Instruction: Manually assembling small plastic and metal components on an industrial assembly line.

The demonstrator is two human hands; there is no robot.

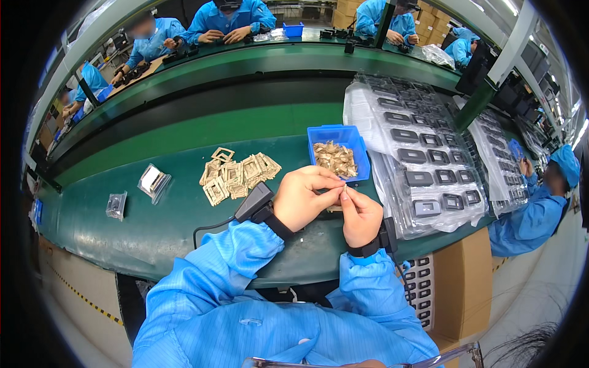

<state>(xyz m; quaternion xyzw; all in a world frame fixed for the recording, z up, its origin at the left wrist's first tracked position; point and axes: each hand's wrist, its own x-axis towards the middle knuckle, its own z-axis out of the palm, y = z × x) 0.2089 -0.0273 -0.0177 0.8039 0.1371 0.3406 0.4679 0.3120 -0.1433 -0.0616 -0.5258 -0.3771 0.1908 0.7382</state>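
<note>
My left hand (304,197) and my right hand (362,218) meet just in front of a blue bin (364,164), fingertips pinched together. Whatever they hold between them is too small and covered to name. Small brownish-gold pieces (334,161) fill much of the bin. Left of my left hand lies a loose pile of beige rectangular frames (236,175), some overlapping. A sliver of something beige shows beneath my hands, mostly hidden by the fingers. Each wrist wears a black strap with a dark device on it.
Clear plastic trays of black rectangular housings (432,156) cover the table's right side. Two small clear bags (153,183) (116,205) lie at the left. An open cardboard box (469,288) stands below the front edge at right. Co-workers (228,23) sit beyond the shelf and at far right.
</note>
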